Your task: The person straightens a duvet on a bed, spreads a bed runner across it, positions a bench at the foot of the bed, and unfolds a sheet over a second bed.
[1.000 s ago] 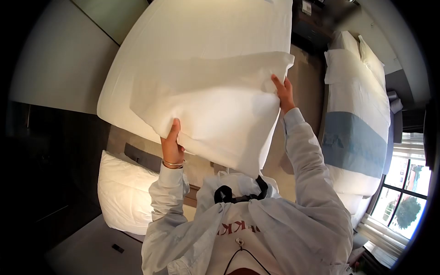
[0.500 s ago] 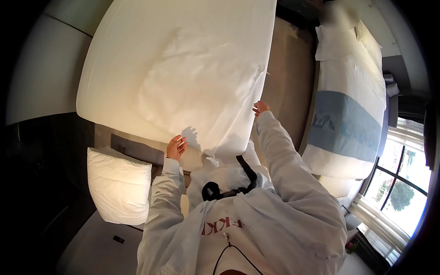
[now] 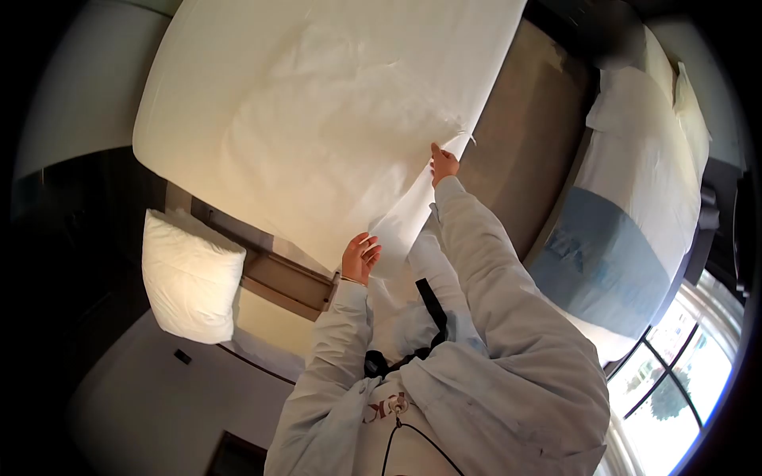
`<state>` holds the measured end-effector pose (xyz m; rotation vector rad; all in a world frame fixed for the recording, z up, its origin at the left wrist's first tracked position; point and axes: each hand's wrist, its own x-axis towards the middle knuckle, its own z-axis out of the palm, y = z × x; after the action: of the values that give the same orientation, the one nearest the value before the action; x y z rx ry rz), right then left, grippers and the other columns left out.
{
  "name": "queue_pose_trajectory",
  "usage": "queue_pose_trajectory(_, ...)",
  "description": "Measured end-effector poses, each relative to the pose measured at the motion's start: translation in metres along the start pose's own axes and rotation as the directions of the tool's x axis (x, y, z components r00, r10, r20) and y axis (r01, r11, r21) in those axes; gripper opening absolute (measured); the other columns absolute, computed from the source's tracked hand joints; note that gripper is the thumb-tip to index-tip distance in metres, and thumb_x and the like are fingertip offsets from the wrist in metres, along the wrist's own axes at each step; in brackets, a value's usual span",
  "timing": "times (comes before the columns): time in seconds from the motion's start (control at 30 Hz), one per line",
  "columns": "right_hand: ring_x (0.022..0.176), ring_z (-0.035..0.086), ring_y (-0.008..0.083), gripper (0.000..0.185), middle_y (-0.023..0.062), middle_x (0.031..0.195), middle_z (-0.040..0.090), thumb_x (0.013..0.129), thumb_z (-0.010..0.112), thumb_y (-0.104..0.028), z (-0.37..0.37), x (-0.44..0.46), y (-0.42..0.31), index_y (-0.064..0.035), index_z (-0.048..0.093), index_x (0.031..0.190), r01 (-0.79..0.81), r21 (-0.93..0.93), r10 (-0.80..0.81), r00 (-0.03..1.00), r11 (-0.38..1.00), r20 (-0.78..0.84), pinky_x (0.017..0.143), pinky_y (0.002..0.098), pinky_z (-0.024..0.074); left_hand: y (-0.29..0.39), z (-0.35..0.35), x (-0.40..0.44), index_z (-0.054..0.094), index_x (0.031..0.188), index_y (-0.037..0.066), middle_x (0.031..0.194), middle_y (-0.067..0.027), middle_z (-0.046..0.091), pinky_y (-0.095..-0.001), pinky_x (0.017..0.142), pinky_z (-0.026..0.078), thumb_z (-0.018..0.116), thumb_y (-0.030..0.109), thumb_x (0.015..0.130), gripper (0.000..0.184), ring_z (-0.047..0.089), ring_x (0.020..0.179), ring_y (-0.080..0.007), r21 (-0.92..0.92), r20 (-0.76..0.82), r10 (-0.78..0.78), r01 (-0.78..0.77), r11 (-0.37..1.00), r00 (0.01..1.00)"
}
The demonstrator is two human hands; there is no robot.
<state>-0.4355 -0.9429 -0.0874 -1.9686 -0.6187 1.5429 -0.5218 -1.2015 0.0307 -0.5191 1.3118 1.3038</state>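
Note:
A white pillowcase (image 3: 317,151) lies nearly flat on the white bed (image 3: 198,95), its near edge toward my body. My right hand (image 3: 444,164) pinches the right edge of the pillowcase, close to its far right corner, and the cloth lifts slightly there. At the near corner of the pillowcase is my left hand (image 3: 361,258), its fingers apart and curled a little, with nothing visibly held. A thin bracelet circles the left wrist.
A plump white pillow (image 3: 190,278) rests at the left beside a brown wooden frame (image 3: 290,282). Across a strip of brown floor (image 3: 524,119) on the right stands another bed with a blue runner (image 3: 603,258). A window (image 3: 663,381) is at the lower right.
The pillowcase was raised in both hands, then came down flat on the bed and was let go. My right hand has since taken its right edge; my left hand has moved right.

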Motion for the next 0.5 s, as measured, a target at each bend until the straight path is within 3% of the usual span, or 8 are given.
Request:
queue_pose_trajectory(0.17, 0.06, 0.05, 0.0131, 0.027, 0.0065, 0.069, 0.057, 0.07, 0.067, -0.023, 0.015, -0.007, -0.013, 0.0013, 0.057, 0.076, 0.076, 0.092, -0.087, 0.988, 0.993, 0.127, 0.055, 0.0264, 0.0412, 0.012, -0.006, -0.009, 0.048, 0.102, 0.007, 0.079, -0.0051, 0.056, -0.0256, 0.062, 0.046, 0.047, 0.011, 0.079, 0.024, 0.055, 0.067, -0.015, -0.145, -0.015, 0.071, -0.073, 0.987, 0.997)
queue_pose_trajectory(0.27, 0.057, 0.045, 0.0115, 0.016, 0.0039, 0.061, 0.051, 0.074, 0.058, -0.015, 0.031, -0.019, -0.023, 0.0, 0.053, 0.073, 0.385, -0.013, -0.386, 0.923, 0.923, -0.017, 0.052, 0.0259, 0.0372, 0.029, -0.012, -0.017, 0.049, 0.101, 0.007, 0.081, -0.0065, 0.057, -0.0258, 0.062, 0.046, 0.049, 0.014, 0.078, 0.024, 0.056, 0.069, -0.0157, -0.038, -0.073, 0.212, -0.215, 0.976, 0.975)
queue_pose_trajectory(0.3, 0.057, 0.045, 0.0115, 0.016, 0.0039, 0.061, 0.051, 0.074, 0.058, -0.015, 0.039, -0.037, -0.027, 0.0, 0.053, 0.073, 0.386, -0.008, -0.386, 0.922, 0.922, -0.002, 0.052, 0.0259, 0.0372, 0.036, -0.014, -0.02, 0.049, 0.101, 0.007, 0.081, -0.0065, 0.057, -0.0258, 0.062, 0.046, 0.049, 0.014, 0.078, 0.024, 0.056, 0.069, -0.0157, -0.042, -0.081, 0.223, -0.227, 0.973, 0.971)
queue_pose_trajectory(0.37, 0.058, 0.044, 0.0132, 0.012, 0.0052, 0.061, 0.049, 0.075, 0.057, -0.009, 0.05, -0.089, -0.041, 0.001, 0.051, 0.074, 0.516, 0.207, -0.553, 0.727, 0.831, 0.408, 0.053, 0.0291, 0.0376, 0.043, -0.01, -0.03, 0.048, 0.103, 0.008, 0.086, -0.0063, 0.056, -0.0277, 0.066, 0.045, 0.051, 0.017, 0.078, 0.026, 0.055, 0.073, -0.0158, 0.045, -0.094, 0.284, -0.281, 0.959, 0.954)
queue_pose_trajectory(0.4, 0.06, 0.048, 0.014, 0.011, 0.0062, 0.062, 0.05, 0.076, 0.057, -0.008, 0.056, -0.121, -0.045, 0.0012, 0.05, 0.076, 0.567, 0.181, -0.56, 0.618, 0.804, 0.551, 0.056, 0.0291, 0.0393, 0.047, -0.01, -0.037, 0.044, 0.111, 0.008, 0.098, -0.0085, 0.055, -0.0292, 0.074, 0.044, 0.045, 0.02, 0.082, 0.032, 0.055, 0.084, -0.0186, 0.1, -0.045, 0.32, -0.314, 0.944, 0.946)
queue_pose_trajectory(0.43, 0.063, 0.051, 0.0147, 0.01, 0.0071, 0.064, 0.051, 0.076, 0.056, -0.007, 0.064, -0.155, -0.04, 0.0013, 0.05, 0.077, 0.618, 0.165, -0.544, 0.495, 0.768, 0.678, 0.059, 0.0291, 0.041, 0.051, -0.004, -0.048, 0.044, 0.111, 0.008, 0.098, -0.0085, 0.055, -0.0292, 0.074, 0.044, 0.045, 0.02, 0.082, 0.032, 0.055, 0.084, -0.0186, 0.085, -0.045, 0.329, -0.325, 0.942, 0.943)
queue_pose_trajectory(0.47, 0.073, 0.058, 0.0179, 0.016, 0.0085, 0.069, 0.055, 0.076, 0.059, -0.008, 0.076, -0.182, -0.022, 0.0006, 0.052, 0.087, 0.796, 0.22, -0.66, 0.274, 0.564, 0.699, 0.065, 0.0263, 0.0443, 0.057, 0.002, -0.061, 0.04, 0.115, 0.009, 0.103, -0.0088, 0.053, -0.0289, 0.076, 0.043, 0.046, 0.021, 0.082, 0.036, 0.053, 0.089, -0.0178, 0.028, -0.026, 0.46, -0.459, 0.888, 0.888)
queue_pose_trajectory(0.5, 0.084, 0.059, 0.0214, 0.025, 0.0096, 0.081, 0.058, 0.075, 0.06, -0.009, 0.068, -0.231, -0.024, 0.0003, 0.052, 0.097, 0.838, 0.188, -0.614, 0.204, 0.512, 0.762, 0.073, 0.0251, 0.0446, 0.062, 0.005, -0.073, 0.036, 0.119, 0.009, 0.108, -0.009, 0.051, -0.0286, 0.078, 0.043, 0.047, 0.023, 0.082, 0.041, 0.052, 0.094, -0.017, -0.029, -0.014, 0.583, -0.583, 0.812, 0.812)
